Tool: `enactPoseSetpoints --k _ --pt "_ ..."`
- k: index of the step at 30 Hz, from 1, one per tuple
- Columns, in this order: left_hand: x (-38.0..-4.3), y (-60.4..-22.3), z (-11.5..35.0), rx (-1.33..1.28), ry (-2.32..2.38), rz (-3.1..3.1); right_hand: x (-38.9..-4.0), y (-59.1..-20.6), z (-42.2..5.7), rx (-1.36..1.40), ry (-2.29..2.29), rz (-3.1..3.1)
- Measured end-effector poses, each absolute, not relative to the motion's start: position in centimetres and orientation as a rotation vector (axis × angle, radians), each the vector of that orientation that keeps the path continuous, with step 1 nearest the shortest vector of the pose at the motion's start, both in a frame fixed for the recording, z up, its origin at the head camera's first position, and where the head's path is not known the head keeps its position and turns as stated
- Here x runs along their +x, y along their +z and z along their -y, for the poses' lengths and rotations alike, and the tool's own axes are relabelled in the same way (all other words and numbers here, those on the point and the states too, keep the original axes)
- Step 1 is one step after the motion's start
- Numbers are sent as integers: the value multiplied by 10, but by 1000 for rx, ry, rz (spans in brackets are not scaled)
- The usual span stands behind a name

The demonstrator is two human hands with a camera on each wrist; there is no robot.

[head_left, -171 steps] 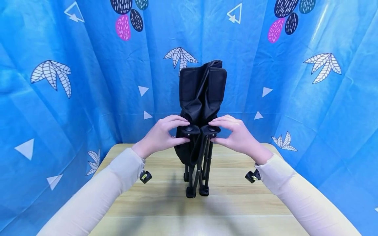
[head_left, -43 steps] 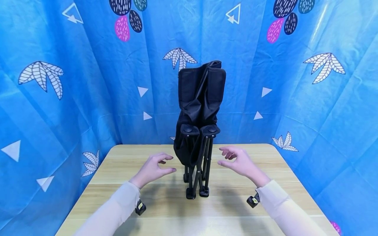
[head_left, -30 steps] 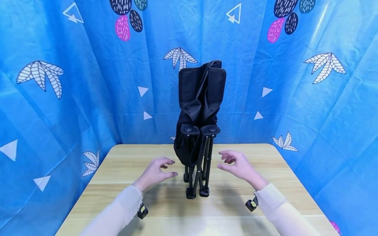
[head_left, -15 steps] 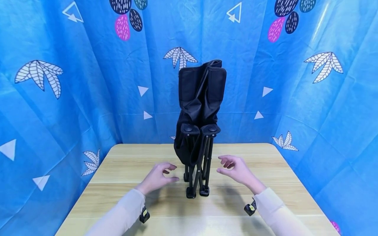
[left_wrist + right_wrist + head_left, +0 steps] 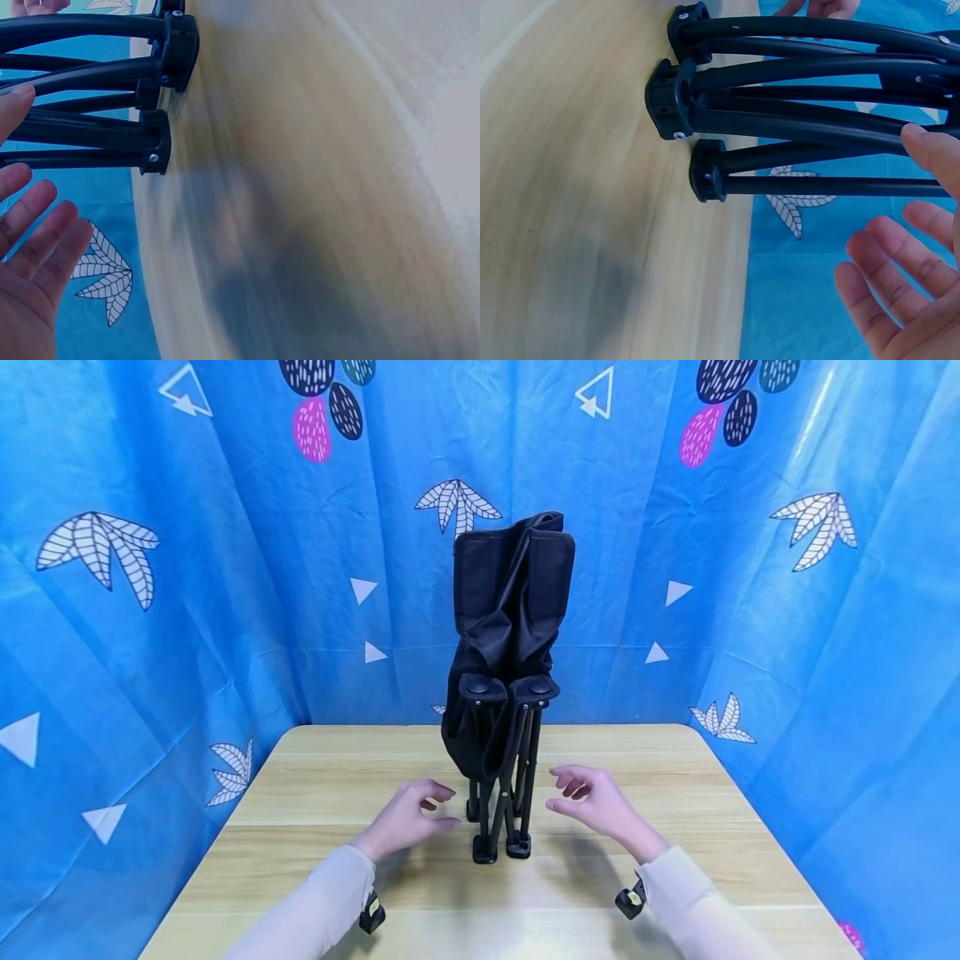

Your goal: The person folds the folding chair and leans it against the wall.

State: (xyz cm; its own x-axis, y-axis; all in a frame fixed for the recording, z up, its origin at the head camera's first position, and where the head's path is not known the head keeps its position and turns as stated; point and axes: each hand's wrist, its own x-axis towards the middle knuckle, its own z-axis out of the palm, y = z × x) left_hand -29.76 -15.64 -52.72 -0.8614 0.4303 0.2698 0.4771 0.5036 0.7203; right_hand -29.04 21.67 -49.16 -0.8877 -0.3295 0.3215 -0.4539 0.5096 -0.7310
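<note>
A folded black camping chair (image 5: 495, 643) stands upright on the wooden table in the head view, its fabric bunched above thin black legs. To the left of the legs, my left hand (image 5: 408, 817) hovers with fingers relaxed and bent, apart from the chair. My right hand (image 5: 597, 806) mirrors it on the other side, thumb and fingers spread, holding nothing. Both wrist views show the chair's tubular legs (image 5: 82, 127) and plastic feet (image 5: 671, 99) close by. Each palm faces the legs across a gap.
The light wooden table (image 5: 315, 868) has rounded far corners. Blue patterned curtains (image 5: 330, 568) hang behind it and along both sides. A small black wrist camera (image 5: 372, 912) sits on the left sleeve, and another black camera (image 5: 630, 900) on the right.
Earlier, both hands held the chair's arm ends. They let go and came down beside the legs. Over the last second they sank slightly and drew a little closer to the legs. The chair stays put.
</note>
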Motion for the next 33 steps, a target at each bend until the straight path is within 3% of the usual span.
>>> enactPoseSetpoints --k 33 --pt "-294 -549 132 -852 -1373 2774 -289 -524 -203 773 1323 2665"
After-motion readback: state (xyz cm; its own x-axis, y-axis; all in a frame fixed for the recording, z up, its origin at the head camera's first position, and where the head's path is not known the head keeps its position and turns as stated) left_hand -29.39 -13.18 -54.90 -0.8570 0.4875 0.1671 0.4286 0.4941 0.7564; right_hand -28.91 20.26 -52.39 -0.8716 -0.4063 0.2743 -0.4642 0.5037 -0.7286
